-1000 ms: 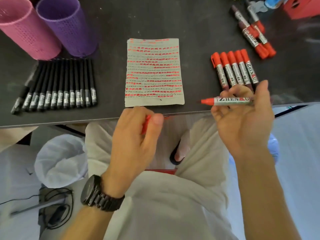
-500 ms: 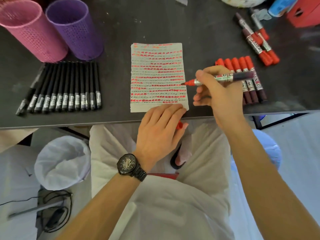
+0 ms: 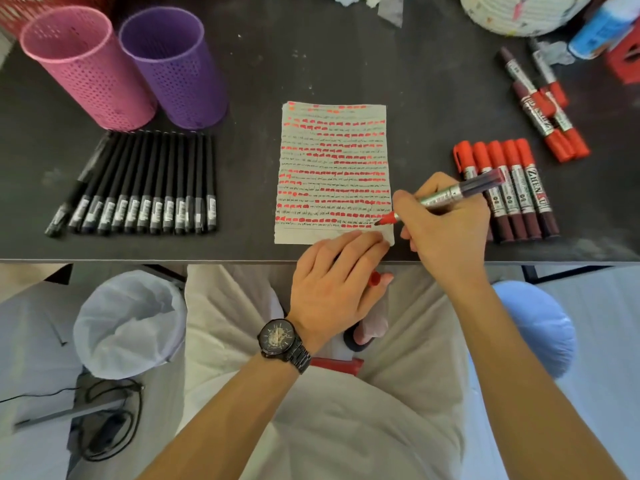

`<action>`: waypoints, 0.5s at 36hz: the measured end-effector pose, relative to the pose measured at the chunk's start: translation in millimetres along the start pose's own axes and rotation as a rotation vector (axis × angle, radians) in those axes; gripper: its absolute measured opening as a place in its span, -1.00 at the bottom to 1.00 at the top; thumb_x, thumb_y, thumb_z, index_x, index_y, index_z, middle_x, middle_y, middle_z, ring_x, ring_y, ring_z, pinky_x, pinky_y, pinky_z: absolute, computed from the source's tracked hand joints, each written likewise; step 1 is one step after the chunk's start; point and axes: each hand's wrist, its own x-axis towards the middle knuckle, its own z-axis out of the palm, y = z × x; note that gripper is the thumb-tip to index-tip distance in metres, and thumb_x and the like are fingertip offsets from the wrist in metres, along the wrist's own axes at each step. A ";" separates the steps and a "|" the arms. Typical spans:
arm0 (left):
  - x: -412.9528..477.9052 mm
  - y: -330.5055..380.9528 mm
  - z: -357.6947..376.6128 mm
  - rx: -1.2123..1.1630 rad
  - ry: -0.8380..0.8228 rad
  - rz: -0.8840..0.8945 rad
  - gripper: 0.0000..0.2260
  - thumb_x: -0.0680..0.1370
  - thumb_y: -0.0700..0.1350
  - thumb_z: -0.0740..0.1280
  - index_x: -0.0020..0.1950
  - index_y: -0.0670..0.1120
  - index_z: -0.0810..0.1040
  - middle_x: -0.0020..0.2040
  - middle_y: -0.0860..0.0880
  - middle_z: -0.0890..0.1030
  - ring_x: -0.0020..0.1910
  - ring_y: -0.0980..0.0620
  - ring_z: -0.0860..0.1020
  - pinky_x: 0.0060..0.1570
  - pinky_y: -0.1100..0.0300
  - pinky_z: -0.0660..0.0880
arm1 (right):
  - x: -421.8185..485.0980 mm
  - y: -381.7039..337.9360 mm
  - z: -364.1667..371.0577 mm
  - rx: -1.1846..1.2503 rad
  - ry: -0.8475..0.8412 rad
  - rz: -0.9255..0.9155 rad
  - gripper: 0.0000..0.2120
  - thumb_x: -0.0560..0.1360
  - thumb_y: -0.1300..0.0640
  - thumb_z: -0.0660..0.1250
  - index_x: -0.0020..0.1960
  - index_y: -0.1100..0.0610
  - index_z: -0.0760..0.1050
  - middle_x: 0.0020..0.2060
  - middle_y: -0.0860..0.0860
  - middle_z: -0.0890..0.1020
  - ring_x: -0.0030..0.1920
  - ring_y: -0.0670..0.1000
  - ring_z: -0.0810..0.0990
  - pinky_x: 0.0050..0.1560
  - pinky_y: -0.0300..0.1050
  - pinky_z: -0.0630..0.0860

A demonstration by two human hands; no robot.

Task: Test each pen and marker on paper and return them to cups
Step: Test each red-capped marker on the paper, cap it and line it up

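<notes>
My right hand [image 3: 446, 233] grips an uncapped red marker [image 3: 460, 190], its tip touching the lower right of the paper [image 3: 334, 171], which is covered in red and black test lines. My left hand [image 3: 337, 282] presses its fingers on the paper's bottom edge and holds the red cap [image 3: 374, 278] under the thumb side. Five capped red markers [image 3: 509, 181] lie in a row right of the paper. Several more red markers [image 3: 543, 109] lie farther back right. A row of black pens [image 3: 138, 188] lies on the left, in front of a pink cup [image 3: 86, 67] and a purple cup [image 3: 173, 64].
The dark table [image 3: 346, 57] ends at its front edge near my hands. A white woven basket [image 3: 512, 12], a blue bottle [image 3: 599, 26] and a red box [image 3: 627, 60] sit at the back right. Below the table stand a white-lined bin [image 3: 128, 323] and a blue stool [image 3: 533, 327].
My right hand brought the uncapped marker from in front of the table down to the paper's lower right. My left hand moved up onto the paper's bottom edge with the cap.
</notes>
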 end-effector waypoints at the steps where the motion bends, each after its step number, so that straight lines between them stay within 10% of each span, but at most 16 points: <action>1: -0.1 -0.3 0.2 0.004 0.000 0.000 -0.71 0.63 0.09 0.30 0.27 -0.03 0.56 0.24 0.02 0.66 0.26 0.02 0.51 0.31 0.17 0.28 | 0.1 0.7 0.1 -0.006 0.002 -0.003 -0.73 0.42 0.07 0.44 -0.33 0.15 0.42 -0.53 0.05 0.58 -0.51 0.14 0.56 -0.49 -0.07 0.47; 18: -1.5 -0.4 0.9 0.026 -0.011 -0.026 -0.73 0.62 0.07 0.32 0.23 -0.04 0.62 0.24 0.02 0.65 0.28 0.02 0.51 0.42 0.23 0.18 | 0.8 4.5 5.0 -0.111 0.008 -0.036 -0.76 0.40 -0.02 0.42 -0.34 0.07 0.45 -0.50 0.02 0.59 -0.50 0.06 0.55 -0.47 0.00 0.52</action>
